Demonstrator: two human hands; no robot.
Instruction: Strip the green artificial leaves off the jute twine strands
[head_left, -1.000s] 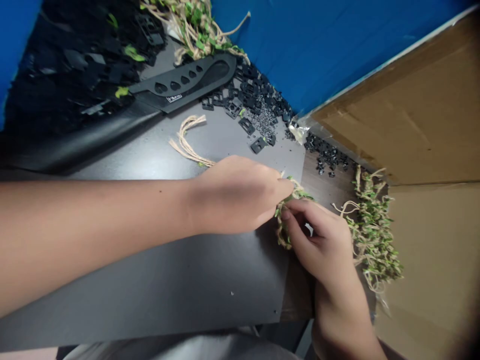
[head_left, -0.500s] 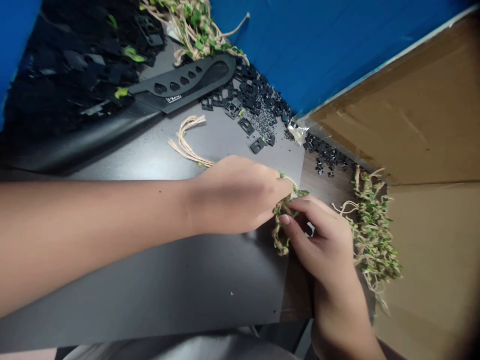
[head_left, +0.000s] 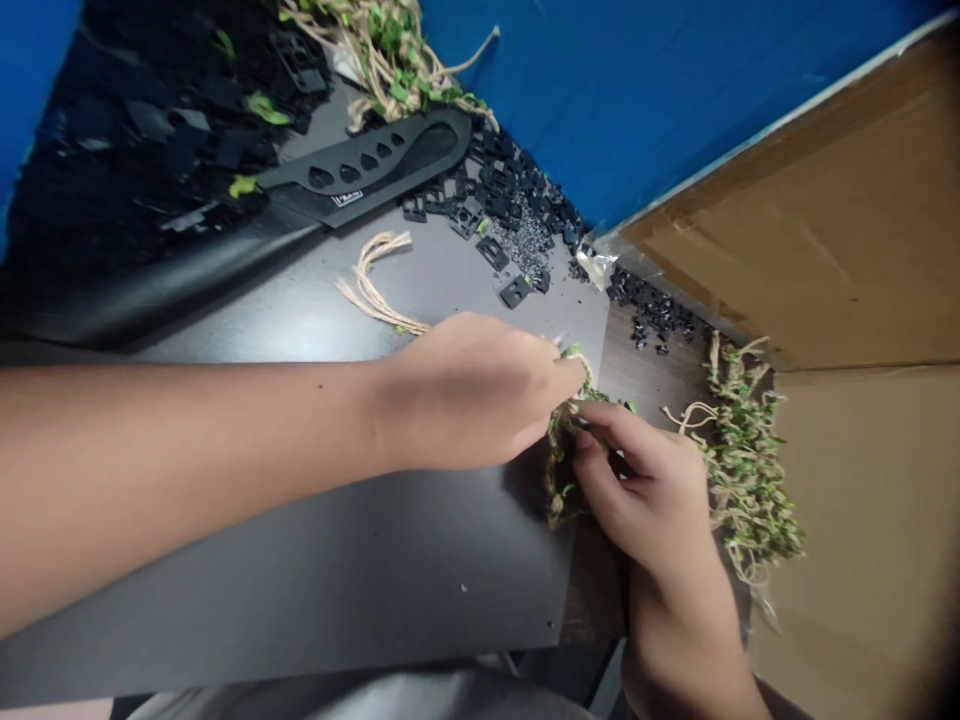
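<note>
My left hand [head_left: 472, 390] reaches across a dark grey sheet [head_left: 337, 560], fingers closed on a strand of jute twine with small green leaves [head_left: 561, 470]. My right hand [head_left: 645, 490] meets it from the right and pinches the same leafy twine, which hangs down between the two hands. A loose loop of plain twine [head_left: 371, 280] runs out from under my left hand toward the back.
A black plastic handle-shaped plate [head_left: 375, 165] and a heap of small black clips [head_left: 517, 200] lie at the back. More leafy twine is piled at the right [head_left: 742, 470] and top [head_left: 390, 50]. A cardboard box [head_left: 840, 260] stands right, blue wall [head_left: 637, 90] behind.
The hanging end of the leafy twine has slid lower between the hands, and my right fingers have shifted their pinch slightly. My left arm has stayed in place.
</note>
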